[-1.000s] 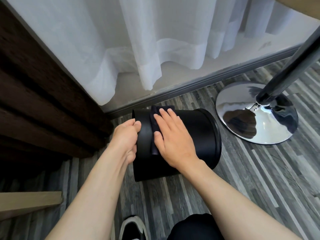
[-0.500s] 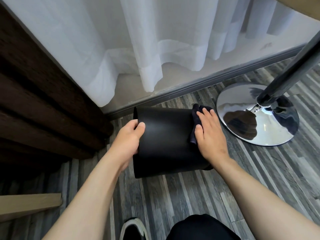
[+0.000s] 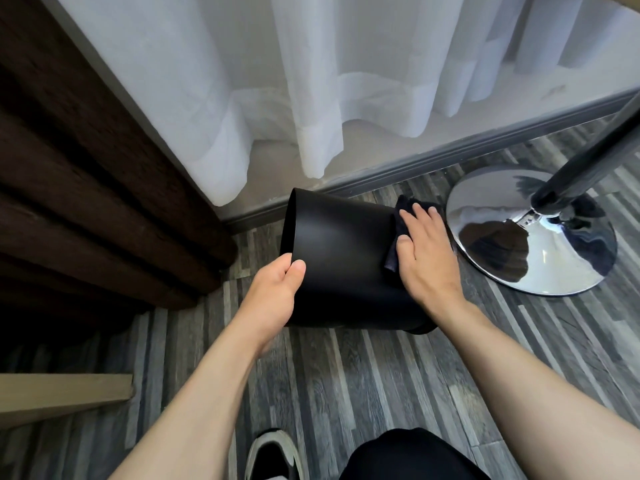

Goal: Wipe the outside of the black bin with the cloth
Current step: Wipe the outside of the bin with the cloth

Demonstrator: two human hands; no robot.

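Observation:
The black bin (image 3: 341, 258) lies on its side on the grey plank floor, its base end pointing left and its rim end to the right. My left hand (image 3: 275, 296) grips the bin's left edge, thumb on the outside wall. My right hand (image 3: 427, 252) lies flat on the bin's right end and presses a dark cloth (image 3: 398, 237) against the outer wall. Only the edges of the cloth show beside and beyond my fingers. The bin's opening is hidden behind my right hand.
A chrome round table base (image 3: 540, 237) with a dark pole (image 3: 588, 161) stands just right of the bin. White sheer curtains (image 3: 311, 81) hang behind it, above a grey skirting board (image 3: 450, 157). Dark brown drapes (image 3: 86, 202) fill the left. My shoe (image 3: 273, 455) is below.
My right hand slid the cloth from the bin's left part along the wall to its right end. My left hand shifted its grip on the left edge, and the bin turned slightly.

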